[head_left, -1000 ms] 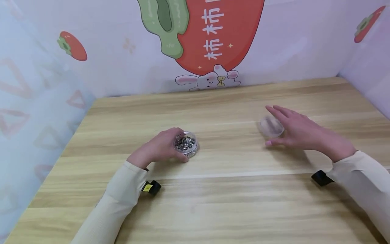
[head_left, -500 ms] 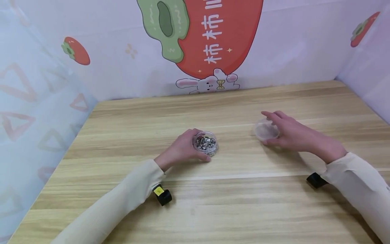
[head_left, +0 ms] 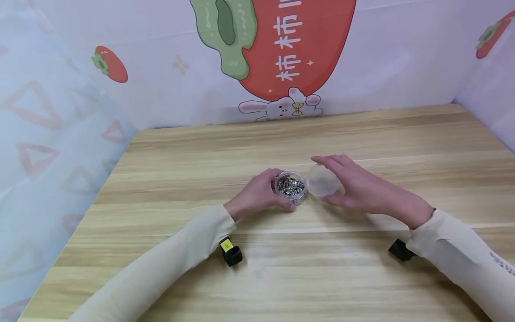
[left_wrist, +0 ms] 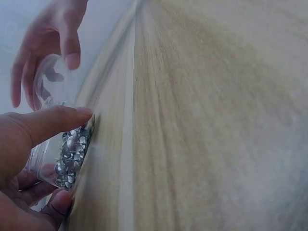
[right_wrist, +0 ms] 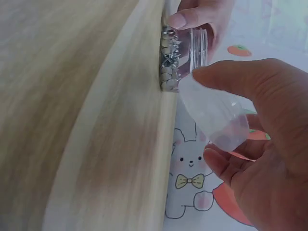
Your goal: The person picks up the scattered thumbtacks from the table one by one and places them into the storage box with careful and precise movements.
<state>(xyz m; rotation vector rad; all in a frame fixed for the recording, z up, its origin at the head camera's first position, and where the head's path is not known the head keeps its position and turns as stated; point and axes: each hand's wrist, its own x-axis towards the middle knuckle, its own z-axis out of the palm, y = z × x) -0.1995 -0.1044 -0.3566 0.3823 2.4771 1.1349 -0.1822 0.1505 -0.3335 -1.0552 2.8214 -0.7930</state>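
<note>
My left hand grips a small clear plastic jar from its left side, thumb at the front and fingers behind. Silver thumbtacks lie in the jar, whose top is uncovered. In the left wrist view the thumbtacks show through the wall, low in the jar. To the right, my right hand holds a round translucent lid by its edge between thumb and fingers. The lid is tilted, and its left edge is right at the jar's rim. The right wrist view shows the lid beside the jar's threaded neck.
The jar stands on a wood-grain table. Behind it rises a pale backdrop printed with a big red fruit and a rabbit. A black wrist camera hangs below the left sleeve, another wrist camera below the right.
My left hand has moved right with the jar. My right hand has moved left and closed its fingers on the lid, bringing it from well apart to beside the jar's rim.
</note>
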